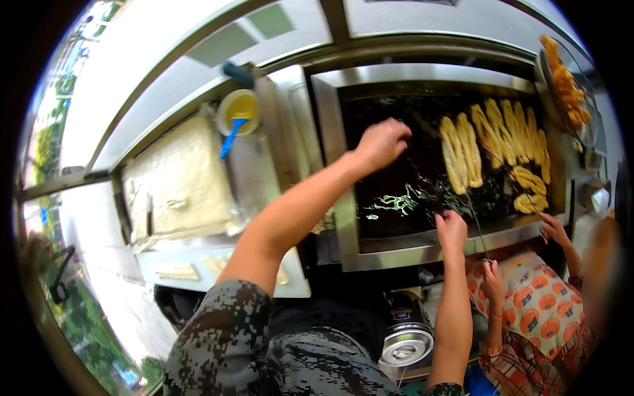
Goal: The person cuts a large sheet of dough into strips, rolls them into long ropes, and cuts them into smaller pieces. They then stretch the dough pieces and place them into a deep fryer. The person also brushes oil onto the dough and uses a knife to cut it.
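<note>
My left hand (pixel 384 144) is over the left part of a metal frying vat (pixel 329 119) of dark oil, its fingers curled; whether anything is between them cannot be told. Over the vat's front edge is my right hand (pixel 451 228), closed loosely, with no object visible in it. To the right of both hands, long fried dough sticks (pixel 458 153) float in the oil in rows. Shorter dough pieces (pixel 530 203) lie near the front right corner. On the left, a slab of raw dough (pixel 178 178) rests on the counter, and cut dough strips (pixel 176 271) lie on a white board (pixel 223 277).
A co-worker's hands (pixel 493 279) hold long thin rods in the oil at right. A basket of browned dough sticks (pixel 567 89) stands at the back right. A bowl (pixel 242 106) of yellow liquid holds a blue brush (pixel 232 138). A lidded steel pot (pixel 406 346) sits below the vat.
</note>
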Demonstrator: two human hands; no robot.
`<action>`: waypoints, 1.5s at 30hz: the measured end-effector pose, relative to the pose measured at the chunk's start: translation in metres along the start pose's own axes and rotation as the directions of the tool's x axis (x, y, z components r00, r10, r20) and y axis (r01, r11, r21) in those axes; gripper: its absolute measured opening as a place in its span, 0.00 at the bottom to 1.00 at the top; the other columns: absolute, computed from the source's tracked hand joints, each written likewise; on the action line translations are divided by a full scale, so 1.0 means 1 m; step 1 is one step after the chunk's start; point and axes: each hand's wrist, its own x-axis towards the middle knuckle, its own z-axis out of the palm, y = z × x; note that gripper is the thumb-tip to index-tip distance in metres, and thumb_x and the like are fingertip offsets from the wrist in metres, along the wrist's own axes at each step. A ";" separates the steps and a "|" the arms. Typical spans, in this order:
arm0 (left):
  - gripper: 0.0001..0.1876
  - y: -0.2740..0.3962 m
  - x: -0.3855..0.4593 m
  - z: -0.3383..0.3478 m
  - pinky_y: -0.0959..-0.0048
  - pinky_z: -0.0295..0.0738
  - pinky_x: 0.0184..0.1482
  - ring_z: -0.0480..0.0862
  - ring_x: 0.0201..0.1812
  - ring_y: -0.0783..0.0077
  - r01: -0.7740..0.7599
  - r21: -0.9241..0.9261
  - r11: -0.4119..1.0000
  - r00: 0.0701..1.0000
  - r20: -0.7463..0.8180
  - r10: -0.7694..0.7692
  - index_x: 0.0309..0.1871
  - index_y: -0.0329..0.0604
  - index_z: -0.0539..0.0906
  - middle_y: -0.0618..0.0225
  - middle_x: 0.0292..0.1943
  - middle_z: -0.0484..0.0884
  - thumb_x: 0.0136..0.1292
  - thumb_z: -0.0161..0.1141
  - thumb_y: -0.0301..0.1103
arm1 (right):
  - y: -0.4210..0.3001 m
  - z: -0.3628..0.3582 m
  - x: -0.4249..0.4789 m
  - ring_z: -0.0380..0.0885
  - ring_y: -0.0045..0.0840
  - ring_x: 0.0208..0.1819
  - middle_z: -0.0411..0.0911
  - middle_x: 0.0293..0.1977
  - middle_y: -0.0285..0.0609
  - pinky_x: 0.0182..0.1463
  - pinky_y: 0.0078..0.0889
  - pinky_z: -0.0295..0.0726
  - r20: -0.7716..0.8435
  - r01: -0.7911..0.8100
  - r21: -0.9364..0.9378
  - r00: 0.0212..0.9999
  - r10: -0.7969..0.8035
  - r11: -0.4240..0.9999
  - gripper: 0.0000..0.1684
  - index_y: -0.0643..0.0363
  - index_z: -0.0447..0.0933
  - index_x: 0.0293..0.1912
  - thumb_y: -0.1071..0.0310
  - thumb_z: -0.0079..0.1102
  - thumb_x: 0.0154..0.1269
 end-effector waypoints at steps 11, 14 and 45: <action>0.12 -0.168 -0.481 -0.335 0.79 0.70 0.30 0.74 0.30 0.82 0.758 -0.261 0.598 0.135 -0.834 -0.535 0.50 0.36 0.81 0.72 0.33 0.77 0.68 0.59 0.33 | -0.089 0.005 -0.204 0.70 0.11 0.26 0.75 0.25 0.30 0.31 0.17 0.72 0.230 -0.066 0.592 0.969 -0.090 0.803 0.08 0.65 0.80 0.40 0.71 0.63 0.64; 0.11 -0.214 -0.498 -0.387 0.78 0.65 0.22 0.71 0.22 0.84 0.810 -0.402 0.426 0.171 -0.534 -0.828 0.44 0.36 0.83 0.75 0.24 0.75 0.63 0.61 0.34 | -0.125 0.018 -0.227 0.72 0.13 0.26 0.78 0.24 0.34 0.31 0.18 0.73 0.240 0.005 0.572 0.955 -0.174 0.820 0.09 0.67 0.80 0.40 0.71 0.63 0.63; 0.10 0.083 -0.397 -0.229 0.82 0.68 0.24 0.73 0.22 0.81 0.383 -0.924 -0.003 0.751 0.314 -0.581 0.44 0.41 0.77 0.67 0.31 0.82 0.59 0.58 0.22 | -0.258 0.037 -0.291 0.78 0.17 0.33 0.80 0.37 0.36 0.35 0.20 0.81 0.421 -0.417 0.903 0.907 -0.022 0.101 0.17 0.60 0.76 0.52 0.75 0.57 0.62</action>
